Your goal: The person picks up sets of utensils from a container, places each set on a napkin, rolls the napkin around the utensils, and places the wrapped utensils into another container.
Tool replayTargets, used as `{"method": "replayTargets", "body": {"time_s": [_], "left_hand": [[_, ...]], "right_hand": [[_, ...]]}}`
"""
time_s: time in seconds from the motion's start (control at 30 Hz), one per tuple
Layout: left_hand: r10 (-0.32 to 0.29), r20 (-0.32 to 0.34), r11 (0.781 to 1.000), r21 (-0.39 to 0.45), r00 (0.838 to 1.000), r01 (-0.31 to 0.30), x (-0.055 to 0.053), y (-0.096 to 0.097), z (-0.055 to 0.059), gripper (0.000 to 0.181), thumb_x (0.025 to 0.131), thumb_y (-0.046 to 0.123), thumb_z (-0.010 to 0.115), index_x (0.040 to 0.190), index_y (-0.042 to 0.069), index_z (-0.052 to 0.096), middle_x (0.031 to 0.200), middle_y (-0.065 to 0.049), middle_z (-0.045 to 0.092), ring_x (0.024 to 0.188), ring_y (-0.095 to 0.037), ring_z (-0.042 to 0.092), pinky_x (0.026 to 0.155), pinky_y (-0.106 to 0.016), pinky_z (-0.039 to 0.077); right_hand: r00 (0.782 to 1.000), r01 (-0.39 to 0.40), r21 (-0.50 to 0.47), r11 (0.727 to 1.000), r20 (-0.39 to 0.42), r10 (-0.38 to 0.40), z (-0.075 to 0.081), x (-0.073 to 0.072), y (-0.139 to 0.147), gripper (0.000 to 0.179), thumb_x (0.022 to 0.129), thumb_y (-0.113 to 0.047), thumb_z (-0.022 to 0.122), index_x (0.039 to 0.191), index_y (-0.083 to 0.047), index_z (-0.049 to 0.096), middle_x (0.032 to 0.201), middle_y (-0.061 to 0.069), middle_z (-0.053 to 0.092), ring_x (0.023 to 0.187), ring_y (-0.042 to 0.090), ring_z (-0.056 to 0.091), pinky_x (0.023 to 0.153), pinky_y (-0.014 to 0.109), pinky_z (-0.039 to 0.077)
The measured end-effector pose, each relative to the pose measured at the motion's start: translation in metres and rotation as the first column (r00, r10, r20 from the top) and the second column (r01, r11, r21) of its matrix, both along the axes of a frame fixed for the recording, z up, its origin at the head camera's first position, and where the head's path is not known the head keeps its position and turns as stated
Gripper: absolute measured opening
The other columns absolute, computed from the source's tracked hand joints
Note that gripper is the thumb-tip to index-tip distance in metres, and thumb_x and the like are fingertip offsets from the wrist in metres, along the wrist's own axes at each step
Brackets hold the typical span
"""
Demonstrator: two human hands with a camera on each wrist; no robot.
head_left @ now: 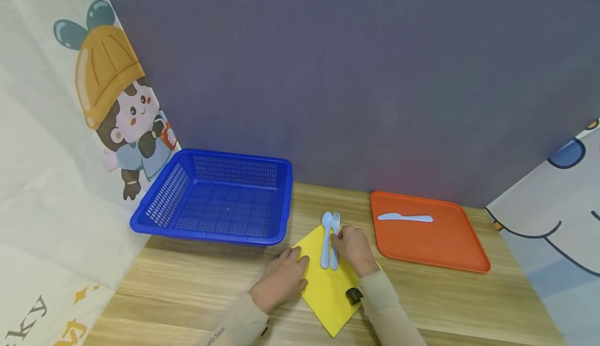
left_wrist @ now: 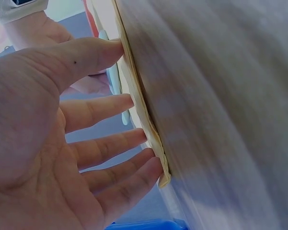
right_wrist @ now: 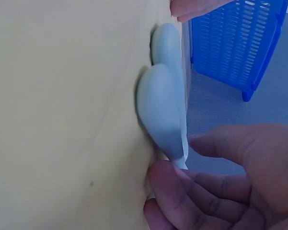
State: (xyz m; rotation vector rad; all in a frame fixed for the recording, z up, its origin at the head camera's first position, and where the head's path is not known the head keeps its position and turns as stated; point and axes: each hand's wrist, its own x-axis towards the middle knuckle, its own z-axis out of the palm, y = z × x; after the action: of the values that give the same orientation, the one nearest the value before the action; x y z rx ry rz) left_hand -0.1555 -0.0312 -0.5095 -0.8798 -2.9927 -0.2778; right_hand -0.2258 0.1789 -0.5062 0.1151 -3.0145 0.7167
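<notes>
A folded yellow napkin (head_left: 326, 299) lies on the wooden table, turned like a diamond. On it a pale blue spoon (head_left: 325, 242) and a pale blue fork (head_left: 335, 224) lie side by side, bowl and tines pointing away from me. My right hand (head_left: 355, 249) is at the fork's right side, curled fingers against its handle (right_wrist: 158, 103) and thumb close over it. The fingertips of my left hand (head_left: 283, 277) rest on the napkin's left edge; in the left wrist view its fingers (left_wrist: 110, 148) are spread and fairly straight along the cloth (left_wrist: 153, 139).
At the back left stands a blue plastic basket (head_left: 211, 238) with slotted sides. An orange tray (head_left: 436, 249) lies at the right, a pale blue knife (head_left: 405, 218) on it. Behind them rises a grey panel (head_left: 337, 75). A small black item (head_left: 353, 296) shows beside my right sleeve.
</notes>
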Motion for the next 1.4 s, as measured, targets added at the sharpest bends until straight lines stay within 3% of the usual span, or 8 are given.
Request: {"method": "replayTargets", "body": {"time_s": [0.63,0.9,1.07,1.23,1.4], "left_hand": [[-0.010,-0.002,1.000,0.003,1.000,0.010,-0.001,0.001,0.002,0.042,0.086,0.035,0.077,0.117,0.010,0.066,0.121,-0.013,0.058,0.107,-0.028,0.056,0.079,-0.040,0.056],[-0.038,-0.014,0.999,0.027,0.999,0.038,-0.005,0.005,0.011,0.044,0.093,0.038,0.070,0.125,0.008,0.065,0.129,-0.013,0.059,0.116,-0.031,0.057,0.086,-0.042,0.055],[-0.106,-0.036,0.994,0.017,0.994,0.106,-0.008,0.027,0.023,0.046,0.094,0.039,0.068,0.129,0.010,0.064,0.132,-0.010,0.059,0.118,-0.026,0.057,0.086,-0.036,0.055],[-0.186,-0.022,0.982,-0.036,0.982,0.185,-0.012,0.065,0.028,0.046,0.096,0.041,0.066,0.131,0.013,0.063,0.132,-0.005,0.058,0.118,-0.020,0.056,0.082,-0.030,0.055],[-0.247,0.033,0.968,-0.040,0.968,0.249,-0.021,0.111,0.028,0.048,0.097,0.043,0.064,0.137,0.018,0.059,0.141,0.000,0.052,0.127,-0.015,0.051,0.085,-0.030,0.054]], "right_hand": [[1.000,-0.008,-0.021,1.000,-0.026,0.008,-0.001,0.000,0.006,0.037,0.092,-0.017,0.068,0.059,-0.011,0.054,0.050,-0.003,0.045,0.045,0.012,0.040,0.044,0.026,0.034],[0.998,-0.059,-0.009,0.998,-0.004,0.059,0.012,0.002,0.019,0.018,0.093,-0.014,0.068,0.077,-0.008,0.066,0.063,0.000,0.056,0.053,0.012,0.047,0.050,0.028,0.042],[0.997,-0.073,0.003,0.997,0.001,0.073,0.028,0.003,0.044,0.010,0.093,-0.013,0.067,0.092,-0.004,0.072,0.076,0.003,0.065,0.057,0.012,0.054,0.053,0.030,0.048],[0.995,-0.102,0.056,0.993,0.027,0.100,0.035,-0.005,0.085,0.013,0.094,-0.008,0.061,0.083,-0.004,0.066,0.068,0.003,0.057,0.054,0.013,0.046,0.049,0.029,0.041],[0.993,-0.103,0.172,0.980,-0.031,0.110,0.031,-0.020,0.133,0.006,0.090,-0.002,0.062,0.088,0.000,0.066,0.077,0.008,0.062,0.061,0.016,0.052,0.054,0.035,0.048]]}}
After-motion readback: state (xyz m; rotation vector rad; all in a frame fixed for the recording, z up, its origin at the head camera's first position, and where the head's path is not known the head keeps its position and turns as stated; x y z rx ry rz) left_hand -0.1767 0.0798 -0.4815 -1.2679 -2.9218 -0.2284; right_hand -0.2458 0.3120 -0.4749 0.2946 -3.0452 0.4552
